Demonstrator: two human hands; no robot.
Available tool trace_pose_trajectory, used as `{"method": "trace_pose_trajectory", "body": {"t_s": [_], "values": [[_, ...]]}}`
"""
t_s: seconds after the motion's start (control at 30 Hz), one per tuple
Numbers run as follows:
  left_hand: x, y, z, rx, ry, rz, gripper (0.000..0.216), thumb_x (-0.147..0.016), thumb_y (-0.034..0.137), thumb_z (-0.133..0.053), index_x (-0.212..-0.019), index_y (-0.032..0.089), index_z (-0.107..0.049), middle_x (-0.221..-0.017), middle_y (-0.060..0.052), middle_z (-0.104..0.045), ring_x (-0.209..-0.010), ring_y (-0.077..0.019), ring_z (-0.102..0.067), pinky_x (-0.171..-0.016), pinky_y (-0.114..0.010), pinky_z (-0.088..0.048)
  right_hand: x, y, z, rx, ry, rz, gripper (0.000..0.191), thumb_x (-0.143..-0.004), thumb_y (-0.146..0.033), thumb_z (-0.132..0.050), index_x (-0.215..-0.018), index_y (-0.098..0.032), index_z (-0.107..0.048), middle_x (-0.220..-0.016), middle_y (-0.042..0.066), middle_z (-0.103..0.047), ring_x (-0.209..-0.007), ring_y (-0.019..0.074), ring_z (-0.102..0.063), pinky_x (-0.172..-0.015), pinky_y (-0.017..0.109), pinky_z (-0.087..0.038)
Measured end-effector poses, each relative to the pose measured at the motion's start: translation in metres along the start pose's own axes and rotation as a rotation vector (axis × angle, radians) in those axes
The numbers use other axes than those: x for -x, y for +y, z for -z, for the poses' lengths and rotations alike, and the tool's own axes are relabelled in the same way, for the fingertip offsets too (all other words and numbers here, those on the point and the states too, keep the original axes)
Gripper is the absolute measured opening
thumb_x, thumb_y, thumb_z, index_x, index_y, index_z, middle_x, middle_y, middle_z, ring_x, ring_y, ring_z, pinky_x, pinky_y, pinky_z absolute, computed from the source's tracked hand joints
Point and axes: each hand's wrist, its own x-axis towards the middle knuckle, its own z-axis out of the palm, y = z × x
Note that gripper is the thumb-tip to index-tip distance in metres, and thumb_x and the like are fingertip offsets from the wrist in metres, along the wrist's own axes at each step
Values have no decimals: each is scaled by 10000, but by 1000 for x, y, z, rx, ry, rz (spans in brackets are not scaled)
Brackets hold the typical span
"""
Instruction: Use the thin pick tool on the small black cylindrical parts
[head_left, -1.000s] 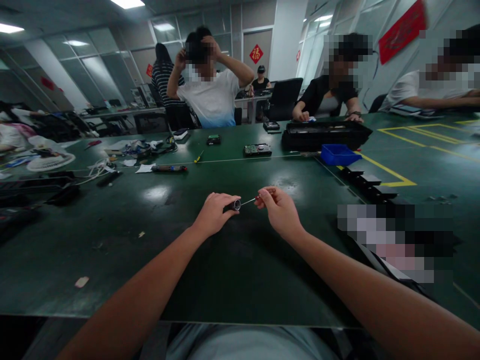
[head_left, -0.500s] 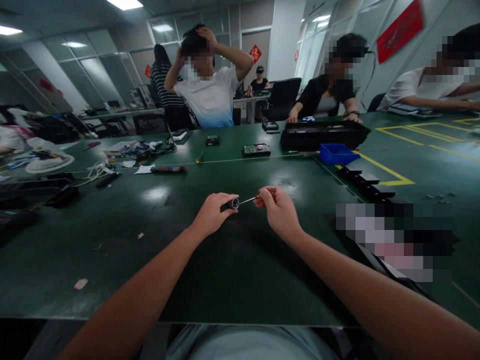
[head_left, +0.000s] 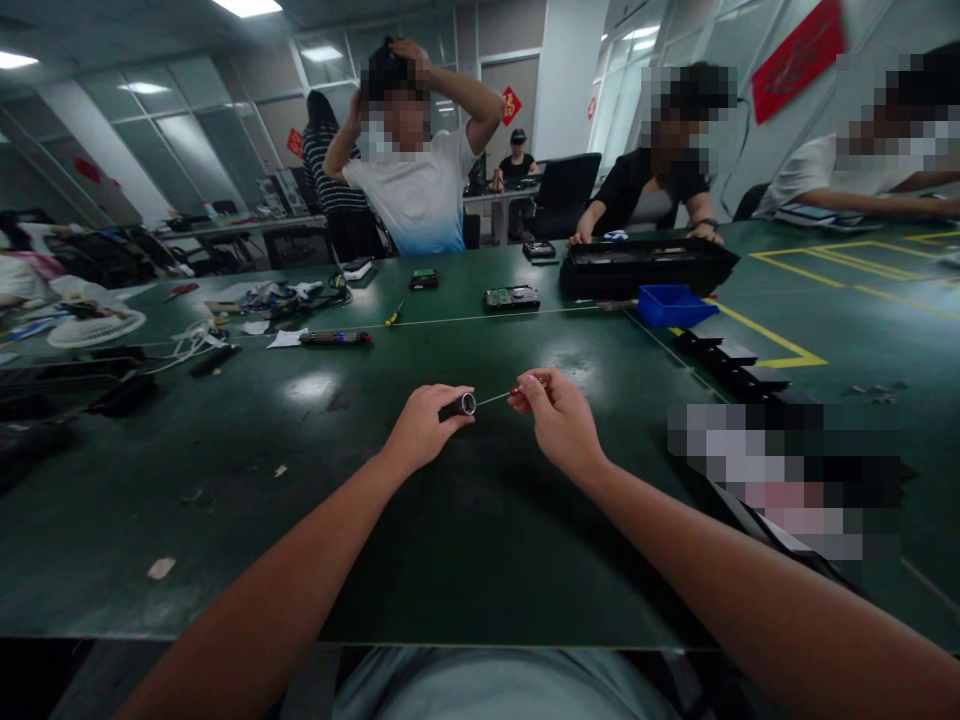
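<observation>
My left hand (head_left: 421, 426) is closed around a short black cylindrical handle (head_left: 466, 404) with a silver open end, held just above the dark green table (head_left: 420, 520). My right hand (head_left: 556, 420) pinches a thin metal bit (head_left: 496, 398) with a reddish end; the bit's tip points at the handle's silver end. The two hands sit a few centimetres apart at the table's middle. Whether the bit's tip is inside the handle I cannot tell.
Across the table sit three people. Near them lie a black tray (head_left: 646, 266), a blue bin (head_left: 675, 304), circuit boards (head_left: 513, 297), a small screwdriver (head_left: 393, 314) and a long tool (head_left: 334, 338). Cables and clutter (head_left: 225, 310) lie at the left; black parts (head_left: 731, 362) at the right.
My hands have stayed almost still, holding the handle and bit together. The person opposite in the white shirt has raised both hands higher on the head.
</observation>
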Motion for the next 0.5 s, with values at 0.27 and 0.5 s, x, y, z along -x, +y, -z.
{"method": "trace_pose_trajectory", "body": {"t_s": [0.27,0.5], "values": [[0,-3,1,16,-10,-28,400,-871,237,-707,-1266,249,-646,-1221,-50,-682,-1141,-235,-593,-1022,-438,-432,-1,0,-1,-13,-31,-11,228,-945,-419,-533,-949,-204,-608,-852,60,-719,-791,190,-704,-769,372,-567],[1,-8,-3,6,-40,-61,409,-893,248,-684,-1297,254,-621,-1237,-55,-671,-1149,-234,-585,-1023,-438,-425,2,-5,0,28,-62,9,215,-961,-402,-515,-942,-208,-604,-841,55,-728,-779,189,-711,-756,362,-564]]}}
